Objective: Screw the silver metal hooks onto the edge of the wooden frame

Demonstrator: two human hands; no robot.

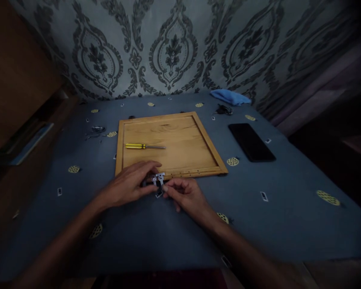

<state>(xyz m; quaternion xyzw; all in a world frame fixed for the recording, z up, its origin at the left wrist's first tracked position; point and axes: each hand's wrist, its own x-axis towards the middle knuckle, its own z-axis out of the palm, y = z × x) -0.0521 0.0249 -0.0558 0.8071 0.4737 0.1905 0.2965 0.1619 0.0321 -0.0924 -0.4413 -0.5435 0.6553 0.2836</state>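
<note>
My left hand (pixel 131 184) and my right hand (pixel 185 194) meet just in front of the near edge of a wooden panel (pixel 180 138). Both are closed in a pinch on a small silver metal bracket (pixel 159 178) held between the fingertips. A dark part sits under the left fingers and is mostly hidden. A screwdriver with a yellow handle (pixel 144 146) lies flat on the panel, beyond my hands and untouched. The panel rests on a table covered with a blue-grey cloth (pixel 289 208) patterned with yellow dots.
A black phone (pixel 251 141) lies to the right of the panel. A folded blue cloth (pixel 230 96) and a small dark object (pixel 224 109) sit at the back right. Small metal parts (pixel 96 130) lie at the left. Patterned wallpaper stands behind; a wooden shelf is at the left.
</note>
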